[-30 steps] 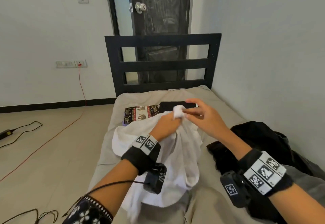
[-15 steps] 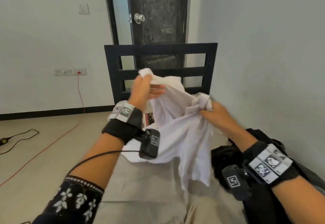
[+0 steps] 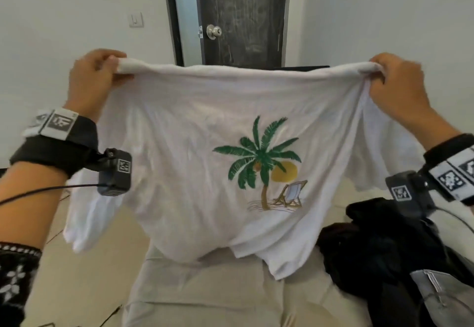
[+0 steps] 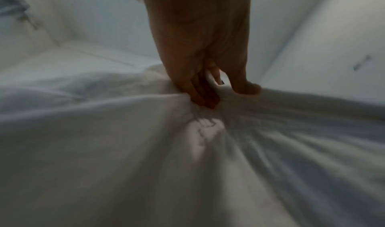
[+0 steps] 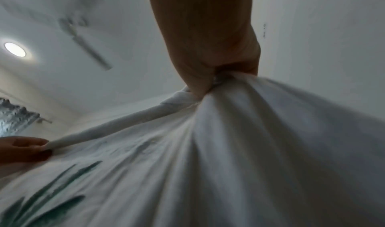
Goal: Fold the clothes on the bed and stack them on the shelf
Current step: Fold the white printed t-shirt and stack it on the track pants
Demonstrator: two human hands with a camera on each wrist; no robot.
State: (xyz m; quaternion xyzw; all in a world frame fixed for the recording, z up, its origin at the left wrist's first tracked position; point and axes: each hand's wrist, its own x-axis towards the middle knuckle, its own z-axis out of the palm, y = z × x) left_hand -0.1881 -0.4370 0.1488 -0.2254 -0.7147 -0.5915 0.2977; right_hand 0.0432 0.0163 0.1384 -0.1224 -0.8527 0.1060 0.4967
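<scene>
A white T-shirt with a green palm tree, sun and deck chair print hangs spread wide in the air above the bed. My left hand grips its upper left corner, fingers curled round the bunched hem. My right hand grips the upper right corner the same way. In the left wrist view the fingers pinch gathered white cloth. The right wrist view shows my right hand clenched on the shirt, with the left hand holding the far end of the edge.
A heap of black clothes lies on the bed at the right, with a grey garment by it. The dark door and white walls stand behind. Bare floor lies left of the bed.
Both hands rose from the bed and drew apart, stretching the crumpled white shirt out flat so its print shows. The folded pieces at the bed's far end are now hidden behind it.
</scene>
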